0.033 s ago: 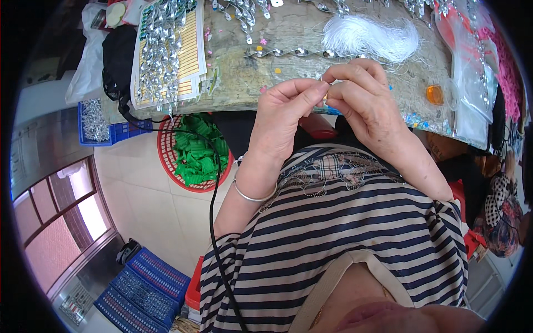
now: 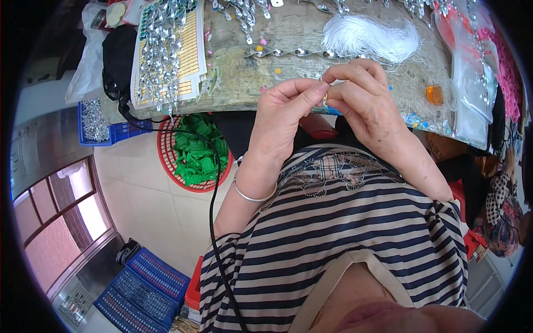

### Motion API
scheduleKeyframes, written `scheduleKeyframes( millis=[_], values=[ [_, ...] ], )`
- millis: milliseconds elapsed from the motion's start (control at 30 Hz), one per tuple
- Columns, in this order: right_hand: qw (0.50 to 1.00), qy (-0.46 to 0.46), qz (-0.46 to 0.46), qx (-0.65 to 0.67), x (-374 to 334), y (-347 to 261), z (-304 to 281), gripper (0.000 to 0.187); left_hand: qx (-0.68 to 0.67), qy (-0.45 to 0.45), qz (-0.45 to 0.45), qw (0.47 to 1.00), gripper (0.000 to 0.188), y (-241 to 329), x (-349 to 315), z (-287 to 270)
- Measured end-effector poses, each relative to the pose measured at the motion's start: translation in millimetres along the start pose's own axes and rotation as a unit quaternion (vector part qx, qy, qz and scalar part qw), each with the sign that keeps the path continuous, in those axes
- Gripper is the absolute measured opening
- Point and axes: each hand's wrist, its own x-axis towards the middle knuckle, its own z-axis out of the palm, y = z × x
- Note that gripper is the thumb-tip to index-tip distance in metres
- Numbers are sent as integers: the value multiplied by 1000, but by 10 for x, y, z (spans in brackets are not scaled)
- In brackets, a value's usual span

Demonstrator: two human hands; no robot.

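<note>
My left hand (image 2: pixel 286 114) and my right hand (image 2: pixel 366 100) meet at the table's near edge, fingertips almost touching. Both are closed in a pinch. A tiny gold-coloured glint shows between the fingertips, too small to name. Just beyond my hands, a twisted silver strip (image 2: pixel 300 53) lies across the table (image 2: pixel 239 83). Behind my right hand is a loose bundle of white thread (image 2: pixel 369 39), its strands trailing toward my knuckles.
Several twisted silver strips (image 2: pixel 158 55) lie on printed sheets (image 2: pixel 191 55) at the left. At the right are an orange translucent piece (image 2: pixel 434 95) and plastic bags (image 2: pixel 461 61). Below the table stand a red basket (image 2: pixel 166 150) of green material and a blue crate (image 2: pixel 125 133). A black cable (image 2: pixel 211 211) hangs past my left arm.
</note>
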Motion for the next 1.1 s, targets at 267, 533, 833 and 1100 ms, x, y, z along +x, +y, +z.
scheduleKeyframes(
  millis=[267,533,833,1100],
  values=[
    [984,25,113,132,-66,82,53,4,134,23,128,982,9,-16,-58,76],
    [951,-7,176,255,-41,188,115,10,295,-9,246,923,8,-70,-14,-21],
    [952,45,146,265,-4,159,125,10,61,-15,47,997,8,-79,-54,14],
    [967,53,154,194,15,79,-83,12,49,23,44,998,5,16,-107,91]
  ],
)
